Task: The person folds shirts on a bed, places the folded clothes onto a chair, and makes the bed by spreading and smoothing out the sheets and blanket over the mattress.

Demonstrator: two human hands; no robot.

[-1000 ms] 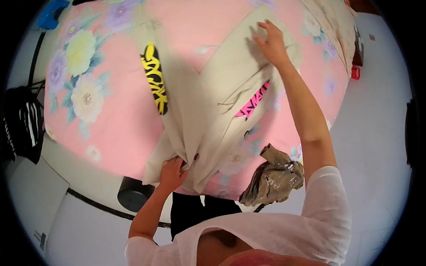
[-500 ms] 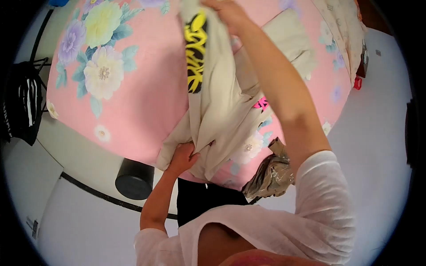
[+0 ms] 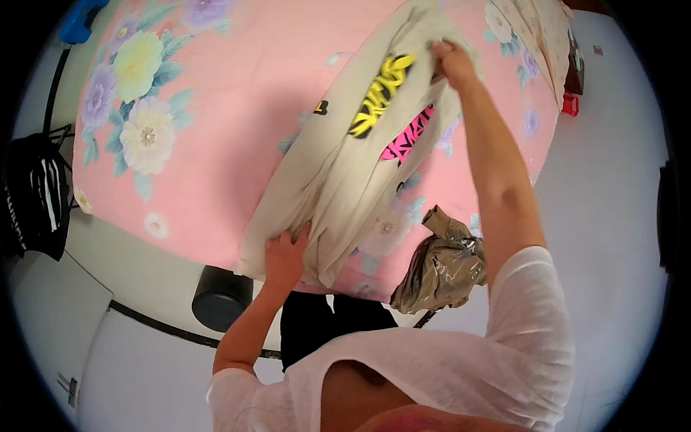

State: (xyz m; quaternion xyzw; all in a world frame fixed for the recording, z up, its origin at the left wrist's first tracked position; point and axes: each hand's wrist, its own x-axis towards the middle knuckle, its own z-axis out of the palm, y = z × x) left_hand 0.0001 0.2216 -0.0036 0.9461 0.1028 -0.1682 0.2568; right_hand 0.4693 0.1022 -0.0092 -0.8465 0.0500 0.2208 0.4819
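A pair of beige trousers stretches slantwise over the pink flowered bedding, with a yellow-and-black print on one part and a pink-and-black print on another. My left hand is closed on the end of the cloth nearest my body, close to the bed's edge. At the far end, my right hand grips the cloth beside the yellow print, its fingertips partly hidden. Long creases run through the fabric between both hands.
Flowered pink bedding covers the bed. A crumpled brown garment lies at its near right edge. Below the bed's near edge stands a black round container. Black clothing with white stripes hangs at left; a blue object is at upper left.
My right hand has moved right and slightly down, swinging the far end of the trousers rightward and laying them straighter. More of the pink print shows. My left hand keeps the near end.
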